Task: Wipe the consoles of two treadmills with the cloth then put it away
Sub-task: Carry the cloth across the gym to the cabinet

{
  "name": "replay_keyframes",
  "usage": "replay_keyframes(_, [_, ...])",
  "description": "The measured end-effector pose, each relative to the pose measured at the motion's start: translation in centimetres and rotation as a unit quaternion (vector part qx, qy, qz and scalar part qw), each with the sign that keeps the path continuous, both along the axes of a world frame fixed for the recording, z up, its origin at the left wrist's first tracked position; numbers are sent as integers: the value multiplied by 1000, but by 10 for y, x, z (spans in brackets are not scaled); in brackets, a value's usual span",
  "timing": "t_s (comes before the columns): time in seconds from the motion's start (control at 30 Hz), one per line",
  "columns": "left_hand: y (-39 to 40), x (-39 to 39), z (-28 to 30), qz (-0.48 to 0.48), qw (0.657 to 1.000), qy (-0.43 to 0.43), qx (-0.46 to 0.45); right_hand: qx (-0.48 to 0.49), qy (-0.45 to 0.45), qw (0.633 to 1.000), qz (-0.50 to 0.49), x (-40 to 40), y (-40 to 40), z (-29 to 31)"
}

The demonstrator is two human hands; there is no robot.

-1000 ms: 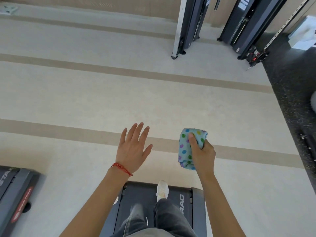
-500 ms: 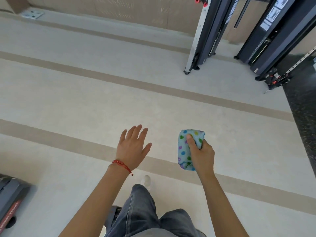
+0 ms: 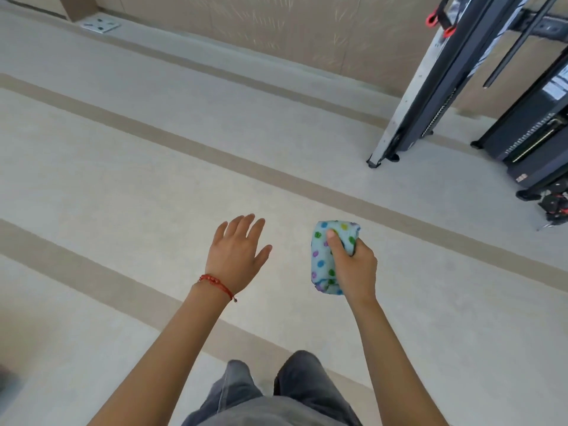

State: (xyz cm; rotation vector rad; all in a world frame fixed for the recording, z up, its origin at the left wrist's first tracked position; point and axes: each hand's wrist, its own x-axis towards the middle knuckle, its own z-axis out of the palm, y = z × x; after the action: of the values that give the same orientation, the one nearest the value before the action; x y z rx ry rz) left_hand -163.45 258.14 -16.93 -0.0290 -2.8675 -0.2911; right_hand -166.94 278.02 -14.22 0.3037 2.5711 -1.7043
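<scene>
The right hand point(image 3: 353, 265) held the cloth point(image 3: 330, 256), a pale blue one with coloured dots, bunched into a wad. Its thumb lay pressed across the front of the wad and the other fingers curled round the back, so the cloth sat wholly inside the grip, a loose fold hanging just below the fingers. The left hand point(image 3: 235, 256) was held out beside it, apart from the cloth, its fingers point(image 3: 246, 224) straight and slightly spread, holding nothing; a red bracelet point(image 3: 216, 284) circled its wrist.

Beneath both hands lay only the pale floor point(image 3: 123, 167) with its tan stripes. No treadmill console was in view. Ahead and to the right of the cloth-holding fingers, well apart from them, stood the dark upright frames of gym equipment point(image 3: 430, 96). The person's trouser legs point(image 3: 270, 392) showed at the bottom edge, below both hands.

Judging by this, the person was probably walking with the cloth, towards either a console or a storage place; which one could not be told.

The main risk was the hanging fold working loose from the grip, letting the wad unfurl or drop onto the floor and pick up dirt. A second risk was the equipment feet jutting onto the floor ahead, which a stride could catch.
</scene>
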Motion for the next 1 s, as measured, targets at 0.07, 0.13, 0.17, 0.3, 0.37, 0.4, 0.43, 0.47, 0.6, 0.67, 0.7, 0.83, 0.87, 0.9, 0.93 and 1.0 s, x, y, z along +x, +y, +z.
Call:
replay_keyframes(0.07, [-18,-26,4,25,1000,1,-5,-3,-6,999,32,-34,-20,1])
replay_keyframes(0.13, [-38,-54,4,51,999,-4,-4,-3,-9,998,61,-72,-42,-1])
replay_keyframes(0.17, [-48,-67,1,64,998,-3,-2,-1,-7,997,74,-92,-54,-3])
replay_keyframes(0.3, [-98,-126,-15,134,991,1,-6,-6,2,991,135,-177,-113,-15])
replay_keyframes(0.37, [-123,-153,-19,173,985,-2,-10,-10,-1,985,174,-217,-147,-19])
replay_keyframes(0.4, [-135,-164,-18,190,982,-6,-9,-9,-3,981,193,-235,-164,-18])
replay_keyframes(0.43, [-146,-173,-17,208,978,-7,-7,-8,-5,978,210,-252,-182,-17])
replay_keyframes(0.47, [-158,-181,-15,226,974,-7,-6,-8,-5,974,228,-268,-200,-14])
replay_keyframes(0.6, [-212,-199,-10,301,953,-9,-4,0,0,952,306,-315,-278,-9])
replay_keyframes(0.67, [-241,-200,-12,342,940,-11,-1,7,-3,938,347,-327,-318,-12])
replay_keyframes(0.7, [-256,-199,-14,360,933,-12,2,9,-6,931,365,-331,-339,-14])
replay_keyframes(0.83, [-321,-193,-21,419,908,-15,7,10,-23,899,437,-334,-429,-21])
replay_keyframes(0.87, [-340,-192,-24,432,902,-12,7,9,-25,891,453,-333,-452,-23])
replay_keyframes(0.9, [-359,-190,-25,445,896,-12,7,9,-26,883,468,-332,-476,-24])
replay_keyframes(0.93, [-380,-188,-27,456,890,-14,6,8,-26,877,480,-330,-501,-25])
replay_keyframes(1.0, [-424,-184,-29,475,880,-19,5,4,-30,867,497,-330,-553,-26])
